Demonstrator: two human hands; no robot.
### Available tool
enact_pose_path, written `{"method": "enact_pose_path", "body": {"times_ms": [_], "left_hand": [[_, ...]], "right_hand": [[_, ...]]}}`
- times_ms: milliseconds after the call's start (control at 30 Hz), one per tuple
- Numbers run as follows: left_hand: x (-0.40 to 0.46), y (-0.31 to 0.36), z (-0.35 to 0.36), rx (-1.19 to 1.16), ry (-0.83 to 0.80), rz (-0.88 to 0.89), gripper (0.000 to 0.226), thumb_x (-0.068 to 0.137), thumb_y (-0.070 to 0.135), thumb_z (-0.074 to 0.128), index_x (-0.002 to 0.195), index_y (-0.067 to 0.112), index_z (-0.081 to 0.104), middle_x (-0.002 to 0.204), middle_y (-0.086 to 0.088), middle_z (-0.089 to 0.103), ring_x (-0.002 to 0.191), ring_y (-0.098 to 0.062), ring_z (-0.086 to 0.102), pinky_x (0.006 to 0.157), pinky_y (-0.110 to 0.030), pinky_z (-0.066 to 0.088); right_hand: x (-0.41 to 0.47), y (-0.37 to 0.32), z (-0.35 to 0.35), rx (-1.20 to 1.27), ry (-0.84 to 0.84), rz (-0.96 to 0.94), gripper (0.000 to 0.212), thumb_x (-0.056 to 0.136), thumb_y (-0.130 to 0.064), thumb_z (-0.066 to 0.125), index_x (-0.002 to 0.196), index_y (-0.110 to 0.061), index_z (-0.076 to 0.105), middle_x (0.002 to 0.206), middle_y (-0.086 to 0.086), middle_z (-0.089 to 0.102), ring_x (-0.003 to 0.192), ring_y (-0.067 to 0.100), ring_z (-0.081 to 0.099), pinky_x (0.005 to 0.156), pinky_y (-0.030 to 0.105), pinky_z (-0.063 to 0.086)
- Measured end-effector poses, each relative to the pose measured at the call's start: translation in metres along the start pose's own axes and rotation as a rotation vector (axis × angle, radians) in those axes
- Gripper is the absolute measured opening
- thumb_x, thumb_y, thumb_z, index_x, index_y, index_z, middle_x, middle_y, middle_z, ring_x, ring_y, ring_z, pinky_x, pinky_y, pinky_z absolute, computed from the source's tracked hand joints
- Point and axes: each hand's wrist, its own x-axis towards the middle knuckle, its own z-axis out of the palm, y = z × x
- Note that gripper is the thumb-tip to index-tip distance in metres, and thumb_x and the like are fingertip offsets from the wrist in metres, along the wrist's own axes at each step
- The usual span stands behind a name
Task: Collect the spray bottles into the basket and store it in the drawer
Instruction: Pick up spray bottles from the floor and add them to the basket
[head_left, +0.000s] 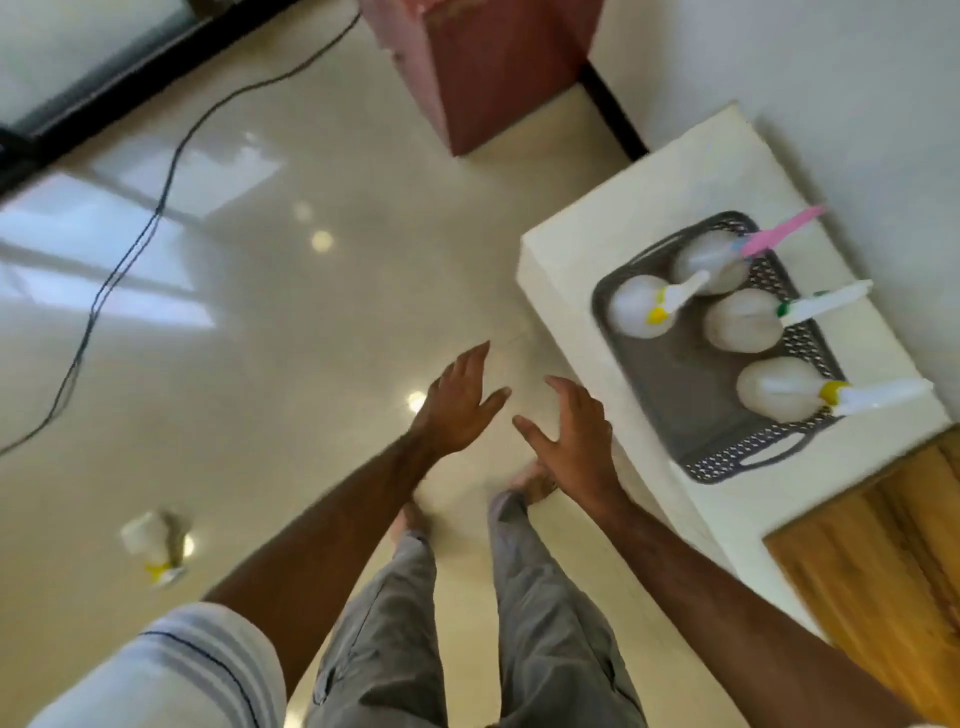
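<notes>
A grey perforated basket sits on a white counter at the right. Several translucent spray bottles stand in it, among them one with a pink trigger, one with a green collar and one with a yellow collar. Another spray bottle with a yellow collar lies on the floor at the lower left. My left hand and my right hand hover open over the floor, left of the counter, holding nothing.
A black cable runs across the glossy tiled floor. A reddish-brown cabinet stands at the back. A wooden surface adjoins the counter at the lower right. My legs and feet are below my hands.
</notes>
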Motion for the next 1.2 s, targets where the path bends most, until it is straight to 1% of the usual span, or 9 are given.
{"method": "enact_pose_path", "body": {"times_ms": [100, 267, 433, 533, 667, 767, 933, 1067, 1200], "left_hand": [[-0.05, -0.067, -0.003, -0.043, 0.058, -0.129, 0.073, 0.1, 0.05, 0.043, 0.158, 0.016, 0.016, 0.164, -0.006, 0.024, 0.149, -0.028, 0.028, 0.117, -0.048, 0.03], [-0.146, -0.191, -0.009, -0.214, 0.168, -0.321, 0.071, 0.1, 0.053, 0.04, 0.157, 0.017, 0.017, 0.164, -0.005, 0.024, 0.15, -0.026, 0.028, 0.117, -0.054, 0.033], [-0.259, -0.326, -0.013, -0.311, 0.332, -0.47, 0.073, 0.099, 0.053, 0.041, 0.157, 0.016, 0.017, 0.164, -0.007, 0.024, 0.15, -0.028, 0.027, 0.118, -0.05, 0.031], [-0.331, -0.392, -0.012, -0.185, 0.385, -0.561, 0.077, 0.099, 0.056, 0.036, 0.159, 0.017, 0.007, 0.168, -0.006, 0.011, 0.155, -0.028, 0.011, 0.122, -0.053, 0.02], [-0.407, -0.46, -0.011, -0.122, 0.415, -0.638, 0.079, 0.099, 0.056, 0.032, 0.159, 0.019, -0.005, 0.169, -0.004, -0.001, 0.156, -0.026, -0.004, 0.122, -0.057, 0.008], [-0.45, -0.51, -0.008, -0.134, 0.45, -0.729, 0.08, 0.099, 0.058, 0.029, 0.158, 0.018, -0.006, 0.169, -0.005, -0.003, 0.156, -0.027, -0.006, 0.122, -0.058, 0.007], [-0.497, -0.589, -0.005, -0.163, 0.471, -0.845, 0.08, 0.098, 0.059, 0.029, 0.159, 0.015, 0.002, 0.169, -0.007, 0.003, 0.156, -0.029, 0.0, 0.122, -0.06, 0.009], [-0.516, -0.65, -0.003, -0.258, 0.486, -0.923, 0.08, 0.097, 0.059, 0.029, 0.159, 0.015, 0.003, 0.169, -0.007, 0.003, 0.156, -0.029, 0.001, 0.122, -0.06, 0.011], [-0.509, -0.723, 0.016, -0.32, 0.524, -0.951, 0.08, 0.096, 0.058, 0.03, 0.159, 0.014, 0.004, 0.169, -0.006, 0.007, 0.156, -0.029, 0.005, 0.121, -0.059, 0.013]], "right_hand": [[-0.003, -0.039, 0.045, -0.169, -0.211, -0.192, 0.072, 0.09, -0.052, 0.063, 0.15, -0.025, 0.034, 0.156, -0.001, 0.039, 0.14, 0.024, 0.039, 0.108, 0.044, 0.036], [-0.012, -0.107, 0.134, -0.47, -0.453, -0.444, 0.071, 0.093, -0.049, 0.058, 0.153, -0.028, 0.027, 0.161, -0.001, 0.03, 0.145, 0.025, 0.032, 0.112, 0.047, 0.034], [-0.056, -0.191, 0.25, -0.773, -0.589, -0.694, 0.071, 0.095, -0.049, 0.055, 0.155, -0.024, 0.026, 0.162, 0.003, 0.027, 0.148, 0.026, 0.027, 0.118, 0.046, 0.029], [-0.094, -0.241, 0.323, -0.991, -0.622, -0.915, 0.075, 0.096, -0.052, 0.051, 0.157, -0.021, 0.02, 0.165, 0.006, 0.02, 0.151, 0.027, 0.021, 0.122, 0.046, 0.02], [-0.14, -0.308, 0.416, -1.105, -0.687, -1.128, 0.081, 0.095, -0.055, 0.05, 0.159, -0.021, 0.013, 0.168, 0.007, 0.012, 0.154, 0.028, 0.015, 0.123, 0.048, 0.014], [-0.168, -0.349, 0.487, -1.175, -0.738, -1.234, 0.081, 0.096, -0.057, 0.046, 0.159, -0.023, 0.008, 0.169, 0.007, 0.007, 0.155, 0.027, 0.01, 0.124, 0.049, 0.011], [-0.198, -0.407, 0.588, -1.288, -0.81, -1.398, 0.081, 0.097, -0.058, 0.041, 0.16, -0.022, 0.004, 0.169, 0.006, 0.0, 0.156, 0.028, 0.004, 0.125, 0.054, 0.008], [-0.207, -0.434, 0.669, -1.356, -0.871, -1.417, 0.08, 0.098, -0.055, 0.041, 0.159, -0.021, 0.004, 0.169, 0.007, 0.001, 0.156, 0.028, 0.007, 0.125, 0.051, 0.011], [-0.193, -0.431, 0.77, -1.436, -0.933, -1.44, 0.076, 0.099, -0.046, 0.044, 0.159, -0.019, 0.006, 0.169, 0.008, 0.003, 0.156, 0.028, 0.008, 0.125, 0.049, 0.012]]}}
